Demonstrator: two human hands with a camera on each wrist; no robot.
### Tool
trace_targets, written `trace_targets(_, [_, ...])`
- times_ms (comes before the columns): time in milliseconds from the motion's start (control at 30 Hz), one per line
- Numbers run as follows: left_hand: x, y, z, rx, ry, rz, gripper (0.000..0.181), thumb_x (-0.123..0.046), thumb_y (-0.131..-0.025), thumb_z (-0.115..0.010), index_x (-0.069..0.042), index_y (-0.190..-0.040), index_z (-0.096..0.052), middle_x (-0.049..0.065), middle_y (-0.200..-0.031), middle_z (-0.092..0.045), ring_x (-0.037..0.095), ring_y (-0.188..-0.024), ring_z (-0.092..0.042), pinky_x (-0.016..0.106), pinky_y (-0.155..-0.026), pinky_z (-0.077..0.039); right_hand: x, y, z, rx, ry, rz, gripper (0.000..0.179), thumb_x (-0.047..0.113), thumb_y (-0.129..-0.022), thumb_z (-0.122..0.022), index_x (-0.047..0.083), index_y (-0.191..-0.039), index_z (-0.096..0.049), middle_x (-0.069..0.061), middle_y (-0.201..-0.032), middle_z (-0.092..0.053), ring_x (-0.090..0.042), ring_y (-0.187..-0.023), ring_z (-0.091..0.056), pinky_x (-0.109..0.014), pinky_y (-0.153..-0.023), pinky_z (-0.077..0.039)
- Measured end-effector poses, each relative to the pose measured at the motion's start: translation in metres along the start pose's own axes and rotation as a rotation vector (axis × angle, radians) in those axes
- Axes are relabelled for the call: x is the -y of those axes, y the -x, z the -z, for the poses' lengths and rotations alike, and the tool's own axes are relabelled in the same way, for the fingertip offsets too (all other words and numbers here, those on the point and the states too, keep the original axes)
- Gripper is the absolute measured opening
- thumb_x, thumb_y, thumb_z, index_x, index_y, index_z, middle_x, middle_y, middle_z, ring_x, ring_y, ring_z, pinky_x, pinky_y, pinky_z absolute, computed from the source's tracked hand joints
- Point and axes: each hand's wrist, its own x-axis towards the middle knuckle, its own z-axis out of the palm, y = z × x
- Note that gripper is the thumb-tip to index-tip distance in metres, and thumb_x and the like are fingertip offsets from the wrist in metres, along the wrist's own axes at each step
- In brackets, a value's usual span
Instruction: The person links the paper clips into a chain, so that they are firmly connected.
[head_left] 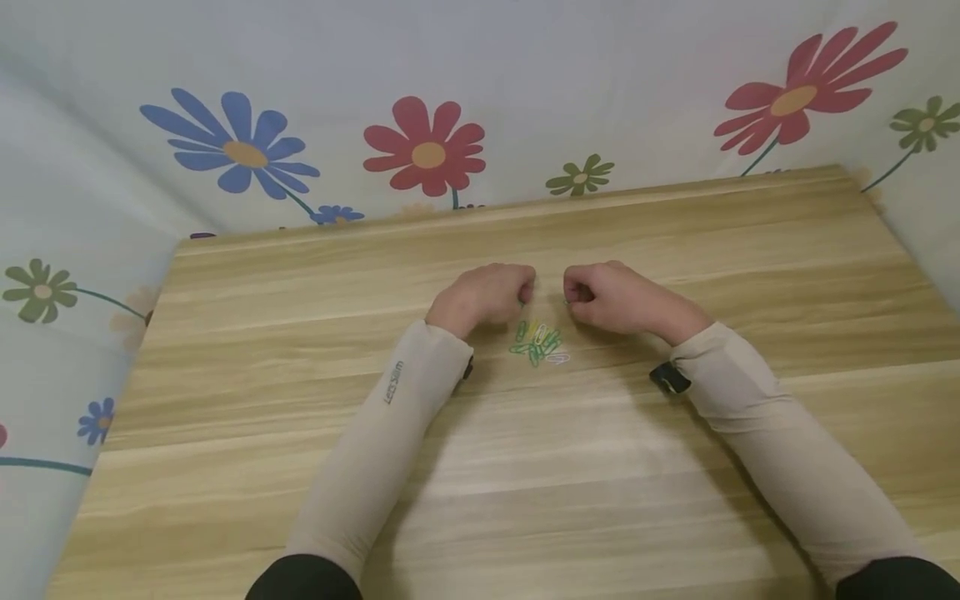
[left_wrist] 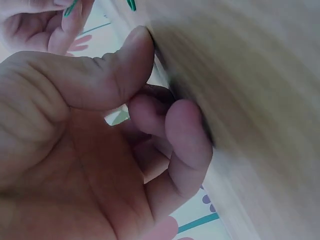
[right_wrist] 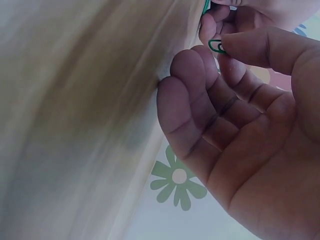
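Note:
Just beyond a small pile of paper clips (head_left: pixel 536 343), mostly green with a few yellow and white, both hands are low over the wooden table. My right hand (head_left: pixel 618 296) pinches a green paper clip (right_wrist: pixel 216 46) between thumb and index finger, its rounded end sticking out. Its other fingers curl loosely, the lower ones beside the tabletop. Facing it, my left hand (head_left: pixel 491 292) has curled fingers close to the wood. A bit of green clip (head_left: pixel 522 305) shows at its fingertips in the head view, the rest of it hidden by the fingers.
The wood-grain table (head_left: pixel 510 483) reaches back to a white backdrop (head_left: pixel 517 67) printed with large flowers. Both forearms wear beige sleeves (head_left: pixel 390 425). A black strap piece (head_left: pixel 670 377) hangs at the right wrist.

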Motion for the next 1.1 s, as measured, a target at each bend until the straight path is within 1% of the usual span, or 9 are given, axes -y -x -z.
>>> trace_targets(167, [0.003, -0.001, 0.004, 0.031, 0.019, 0.000, 0.013, -0.001, -0.093, -0.056, -0.008, -0.103, -0.058, 0.008, -0.098, -0.059, 0.023, -0.088, -0.053, 0.033, -0.073, -0.041, 0.001, 0.002, 0.003, -0.005, 0.004, 0.000, 0.008, 0.002, -0.091, -0.060, 0.008, -0.089, -0.056, -0.003, -0.074, -0.053, -0.019, -0.069, -0.050, -0.035, -0.065, -0.041])
trace_targets(267, [0.008, 0.000, 0.006, 0.038, 0.068, -0.017, 0.016, -0.002, -0.089, -0.061, -0.007, -0.104, -0.059, 0.008, -0.100, -0.060, 0.023, -0.090, -0.053, 0.033, -0.075, -0.043, 0.002, 0.003, 0.006, -0.015, 0.014, -0.002, 0.007, 0.002, -0.091, -0.061, 0.007, -0.089, -0.057, -0.003, -0.075, -0.053, -0.020, -0.071, -0.051, -0.035, -0.065, -0.041])
trace_targets(367, [0.015, 0.000, 0.008, 0.028, 0.128, -0.046, 0.017, -0.002, -0.085, -0.065, -0.006, -0.101, -0.061, 0.008, -0.099, -0.060, 0.023, -0.092, -0.053, 0.032, -0.079, -0.043, 0.002, 0.003, 0.009, -0.026, 0.023, -0.004, 0.007, 0.002, -0.090, -0.061, 0.008, -0.089, -0.057, -0.003, -0.075, -0.054, -0.020, -0.072, -0.051, -0.036, -0.066, -0.041])
trace_targets(567, [0.028, 0.002, 0.009, -0.010, 0.185, -0.107, 0.010, 0.004, -0.084, -0.060, -0.005, -0.087, -0.062, 0.007, -0.087, -0.058, 0.022, -0.087, -0.052, 0.032, -0.078, -0.043, 0.005, 0.001, 0.010, -0.022, 0.018, 0.009, 0.009, 0.002, -0.091, -0.060, 0.009, -0.088, -0.055, -0.003, -0.075, -0.052, -0.019, -0.071, -0.050, -0.035, -0.065, -0.040])
trace_targets(733, [0.034, 0.005, 0.007, -0.037, 0.300, -0.116, 0.014, 0.004, -0.084, -0.067, -0.005, -0.092, -0.061, 0.007, -0.088, -0.058, 0.021, -0.084, -0.052, 0.031, -0.077, -0.044, 0.006, 0.000, 0.008, -0.021, 0.015, 0.016, 0.008, 0.002, -0.090, -0.060, 0.008, -0.089, -0.055, -0.003, -0.076, -0.052, -0.020, -0.071, -0.050, -0.036, -0.066, -0.040])
trace_targets(833, [0.036, 0.006, 0.007, -0.050, 0.371, -0.102, 0.015, 0.002, -0.085, -0.067, -0.006, -0.097, -0.062, 0.008, -0.089, -0.060, 0.021, -0.084, -0.054, 0.032, -0.077, -0.045, 0.007, 0.002, 0.008, -0.052, 0.009, 0.019, 0.006, 0.003, -0.089, -0.062, 0.007, -0.090, -0.057, -0.004, -0.079, -0.056, -0.021, -0.075, -0.053, -0.036, -0.069, -0.043])
trace_targets(933, [0.037, 0.008, 0.009, -0.077, 0.413, -0.092, 0.013, -0.001, -0.087, -0.065, -0.008, -0.099, -0.065, 0.008, -0.093, -0.063, 0.022, -0.087, -0.055, 0.033, -0.078, -0.047, 0.009, 0.003, 0.008, -0.113, -0.008, 0.037, 0.006, 0.003, -0.088, -0.062, 0.008, -0.089, -0.059, -0.004, -0.081, -0.059, -0.021, -0.078, -0.055, -0.037, -0.071, -0.045])
trace_targets(1000, [0.037, 0.009, 0.011, -0.089, 0.449, -0.100, 0.012, -0.003, -0.090, -0.064, -0.007, -0.101, -0.067, 0.008, -0.095, -0.064, 0.023, -0.088, -0.056, 0.034, -0.078, -0.048, 0.011, 0.004, 0.008, -0.152, -0.023, 0.050, 0.009, 0.001, -0.088, -0.063, 0.009, -0.088, -0.058, -0.004, -0.082, -0.060, -0.021, -0.079, -0.055, -0.038, -0.072, -0.046])
trace_targets(1100, [0.035, 0.010, 0.015, -0.094, 0.516, -0.127, 0.015, -0.004, -0.092, -0.062, -0.003, -0.106, -0.067, 0.009, -0.095, -0.064, 0.024, -0.086, -0.058, 0.035, -0.076, -0.050, 0.016, 0.007, 0.009, -0.193, -0.050, 0.053, 0.010, 0.001, -0.088, -0.063, 0.010, -0.088, -0.059, -0.005, -0.083, -0.061, -0.021, -0.079, -0.057, -0.038, -0.072, -0.047])
